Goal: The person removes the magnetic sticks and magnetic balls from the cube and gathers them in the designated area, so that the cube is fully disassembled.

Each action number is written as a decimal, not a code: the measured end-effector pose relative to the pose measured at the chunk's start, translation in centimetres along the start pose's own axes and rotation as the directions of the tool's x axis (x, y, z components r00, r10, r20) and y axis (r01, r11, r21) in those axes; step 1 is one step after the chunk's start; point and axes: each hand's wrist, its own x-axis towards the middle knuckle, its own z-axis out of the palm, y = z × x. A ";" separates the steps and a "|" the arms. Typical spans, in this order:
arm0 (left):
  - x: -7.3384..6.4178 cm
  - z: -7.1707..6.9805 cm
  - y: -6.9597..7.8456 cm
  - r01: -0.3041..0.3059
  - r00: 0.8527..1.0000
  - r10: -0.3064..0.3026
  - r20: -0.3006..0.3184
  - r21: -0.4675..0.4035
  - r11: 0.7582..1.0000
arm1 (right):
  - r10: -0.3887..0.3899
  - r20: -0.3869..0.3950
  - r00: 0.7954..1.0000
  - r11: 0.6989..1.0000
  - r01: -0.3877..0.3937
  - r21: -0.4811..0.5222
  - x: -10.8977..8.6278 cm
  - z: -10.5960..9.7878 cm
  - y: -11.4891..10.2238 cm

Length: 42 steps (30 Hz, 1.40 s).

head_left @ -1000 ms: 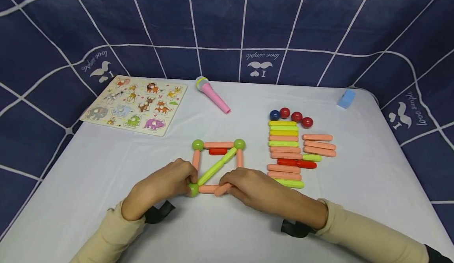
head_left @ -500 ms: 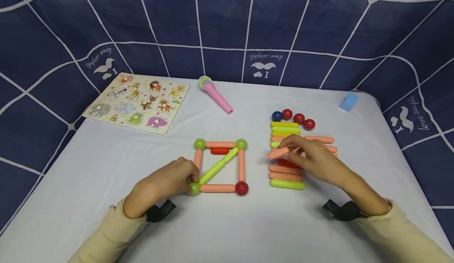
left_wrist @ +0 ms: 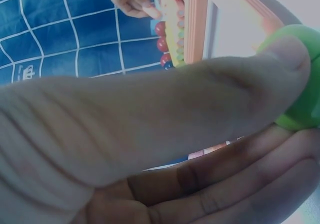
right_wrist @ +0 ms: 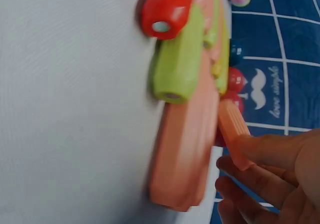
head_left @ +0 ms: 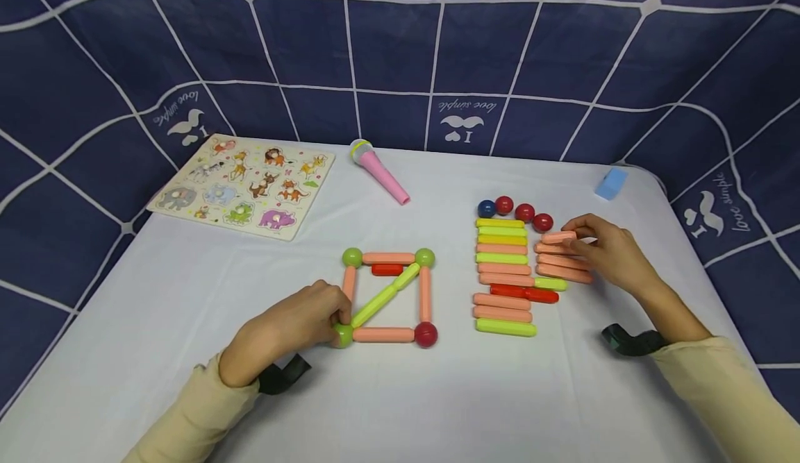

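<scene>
Since the frame half a second ago the right hand (head_left: 614, 249) has swung outward past the stick column (head_left: 503, 269), carrying a salmon stick (head_left: 555, 238) to about two o'clock of the square frame (head_left: 384, 335); the left hand (head_left: 296, 324) has stayed put. Nearest, at the square's eight o'clock corner, the left grip is clamped on a green ball (head_left: 345, 337); a red ball (head_left: 426, 334) sits at four. Farther out, the right grip pinches the salmon stick beside three loose sticks (head_left: 564, 273); whether they touch cannot be told. Setting it down well would mean squaring it parallel with that trio and lowering it gently, clear of the loose balls (head_left: 525, 212), the left grip light so the square is not tugged. The worktop (head_left: 437, 407) wears a white, lightly creased cover. Beyond, a puzzle board (head_left: 255, 152) lies toward ten, a pink microphone (head_left: 382, 175) at twelve, a blue block (head_left: 611, 184) at two, backed by navy checked cloth (head_left: 394, 39).
</scene>
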 end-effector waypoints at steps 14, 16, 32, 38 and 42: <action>0.4 -0.1 0.1 -0.001 1.000 0.001 0.019 -0.008 1.000 | 0.039 -0.038 0.999 0.999 -0.040 -0.028 -0.1 1.5 0.1; 0.3 -0.1 0.0 -0.012 1.000 0.012 0.019 -0.006 1.000 | -0.004 -0.078 0.997 1.000 0.002 -0.022 -0.8 2.0 -1.6; 0.3 -0.1 -0.4 -0.046 0.999 0.046 0.010 -0.010 0.999 | -0.353 0.286 0.891 0.910 0.398 -0.118 -7.7 12.3 -16.0; 0.3 -0.1 -0.5 -0.034 0.999 0.034 0.018 -0.008 0.999 | -0.416 0.266 0.870 0.851 0.475 -0.225 -7.3 13.9 -16.6; 0.2 -0.2 -0.5 -0.029 0.999 0.029 0.017 -0.011 1.000 | -0.430 0.255 0.866 0.859 0.480 -0.181 -7.2 14.3 -16.6</action>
